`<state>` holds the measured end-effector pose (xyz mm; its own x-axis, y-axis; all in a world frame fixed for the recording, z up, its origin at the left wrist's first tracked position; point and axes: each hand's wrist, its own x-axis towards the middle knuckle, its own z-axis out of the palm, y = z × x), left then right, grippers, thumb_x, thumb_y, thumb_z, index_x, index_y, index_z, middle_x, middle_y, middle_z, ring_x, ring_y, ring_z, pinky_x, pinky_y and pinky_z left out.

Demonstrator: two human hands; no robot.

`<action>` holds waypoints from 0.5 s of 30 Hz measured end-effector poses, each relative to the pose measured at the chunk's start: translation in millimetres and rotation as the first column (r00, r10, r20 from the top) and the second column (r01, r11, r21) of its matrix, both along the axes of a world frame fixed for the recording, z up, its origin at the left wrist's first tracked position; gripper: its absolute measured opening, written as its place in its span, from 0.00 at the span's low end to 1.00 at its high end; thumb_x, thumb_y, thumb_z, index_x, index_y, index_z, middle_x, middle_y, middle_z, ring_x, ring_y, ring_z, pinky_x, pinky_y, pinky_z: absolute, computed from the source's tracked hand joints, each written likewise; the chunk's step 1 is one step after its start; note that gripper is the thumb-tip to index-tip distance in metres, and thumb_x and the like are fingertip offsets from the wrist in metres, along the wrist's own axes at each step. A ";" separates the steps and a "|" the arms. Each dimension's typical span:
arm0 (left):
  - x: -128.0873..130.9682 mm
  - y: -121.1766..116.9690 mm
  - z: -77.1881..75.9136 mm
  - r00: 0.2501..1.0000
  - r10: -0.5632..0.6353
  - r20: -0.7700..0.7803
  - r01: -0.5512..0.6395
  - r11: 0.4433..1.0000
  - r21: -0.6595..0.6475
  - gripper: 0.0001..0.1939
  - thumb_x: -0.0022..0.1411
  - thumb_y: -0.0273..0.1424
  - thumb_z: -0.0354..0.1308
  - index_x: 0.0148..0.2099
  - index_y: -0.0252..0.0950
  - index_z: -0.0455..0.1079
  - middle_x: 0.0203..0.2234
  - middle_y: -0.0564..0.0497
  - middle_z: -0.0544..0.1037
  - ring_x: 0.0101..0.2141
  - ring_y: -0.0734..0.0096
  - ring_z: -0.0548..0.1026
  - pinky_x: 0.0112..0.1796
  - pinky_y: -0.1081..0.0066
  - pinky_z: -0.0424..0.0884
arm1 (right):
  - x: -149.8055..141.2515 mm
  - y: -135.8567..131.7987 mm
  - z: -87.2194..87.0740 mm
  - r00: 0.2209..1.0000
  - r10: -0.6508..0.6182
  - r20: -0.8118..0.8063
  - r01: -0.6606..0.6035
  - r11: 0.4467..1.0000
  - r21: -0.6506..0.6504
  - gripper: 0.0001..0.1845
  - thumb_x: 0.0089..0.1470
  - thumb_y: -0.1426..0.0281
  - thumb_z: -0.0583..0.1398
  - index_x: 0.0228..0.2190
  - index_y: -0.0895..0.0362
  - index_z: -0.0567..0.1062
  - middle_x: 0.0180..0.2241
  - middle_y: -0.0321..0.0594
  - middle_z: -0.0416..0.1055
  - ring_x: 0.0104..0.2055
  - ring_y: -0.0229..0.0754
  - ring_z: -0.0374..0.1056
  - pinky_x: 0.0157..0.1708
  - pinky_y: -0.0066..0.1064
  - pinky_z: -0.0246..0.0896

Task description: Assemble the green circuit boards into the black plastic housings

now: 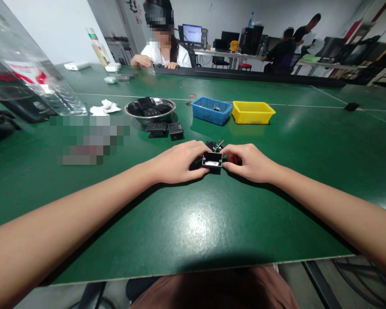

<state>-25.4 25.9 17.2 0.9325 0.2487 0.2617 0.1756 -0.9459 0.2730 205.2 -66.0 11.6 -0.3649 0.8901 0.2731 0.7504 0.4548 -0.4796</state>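
Between my hands, a small black open-topped box (212,159) is turned so that its hollow inside faces me; something pale shows along its inner bottom edge. My left hand (182,163) grips the box at its left side, with fingers at the top and thumb below. At the box's right edge, my right hand (252,163) has its thumb and curled forefinger closed on it. Just behind the box lie a black piece (211,145) and thin metal parts (219,146), too small to make out and partly covered by my fingers.
A steel bowl (128,112) heaped with black parts stands behind my left hand, two more black parts (166,128) before it. Further right are a blue tray (210,114) with small metal pieces and a yellow tray (253,118). A plastic bottle (35,77) stands left; a person (167,53) sits opposite.
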 end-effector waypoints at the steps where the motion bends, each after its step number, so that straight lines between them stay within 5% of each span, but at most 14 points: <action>1: 0.0 0.1 0.0 1.000 -0.001 -0.004 0.001 1.000 -0.004 0.16 0.65 0.36 0.55 0.51 0.34 0.69 0.43 0.44 0.77 0.44 0.60 0.75 0.46 0.65 0.71 | 0.1 0.0 0.1 1.000 0.000 0.002 0.000 1.000 0.002 0.08 0.56 0.73 0.62 0.39 0.60 0.76 0.24 0.32 0.69 0.25 0.34 0.61 0.30 0.26 0.52; 15: 0.0 -0.8 -0.5 1.000 0.002 0.006 -0.002 1.000 0.006 0.15 0.64 0.36 0.56 0.50 0.34 0.69 0.42 0.44 0.77 0.43 0.61 0.75 0.45 0.65 0.71 | -0.4 0.3 0.0 1.000 0.006 -0.006 -0.006 1.000 -0.004 0.07 0.56 0.73 0.62 0.39 0.59 0.76 0.25 0.32 0.69 0.26 0.35 0.61 0.30 0.27 0.52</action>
